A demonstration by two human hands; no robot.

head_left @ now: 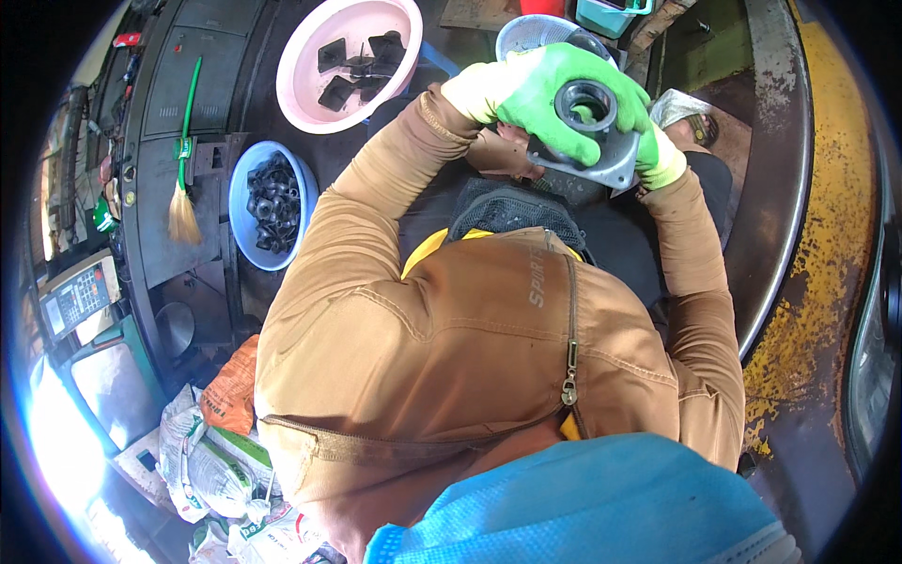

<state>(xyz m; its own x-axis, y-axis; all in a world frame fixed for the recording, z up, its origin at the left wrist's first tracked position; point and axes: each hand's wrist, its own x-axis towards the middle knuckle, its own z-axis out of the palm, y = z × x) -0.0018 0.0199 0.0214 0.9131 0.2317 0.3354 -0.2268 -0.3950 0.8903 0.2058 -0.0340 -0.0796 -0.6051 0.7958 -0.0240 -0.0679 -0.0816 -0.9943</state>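
A dark grey plastic or rubber fitting (617, 160) is held up in front of me, with a square flange and a round, ring-shaped collar around a hole. My left hand (545, 89), in a green glove, wraps its upper left side, fingers lying beside the collar. My right hand (648, 146), also green-gloved, grips the right edge of the flange. Green shows through the hole. Behind the hands, a light blue mesh basket (526, 36) is partly hidden. To the left, a pink basin (294, 80) holds several black square-flanged parts (332, 56).
A blue basin (237, 202) full of small black parts stands at left, near a green-handled broom (183, 141). A teal container (615, 19) sits at the top. Worn yellow metal (822, 216) curves along the right. Sacks (225, 470) and a keypad panel (80, 299) are lower left.
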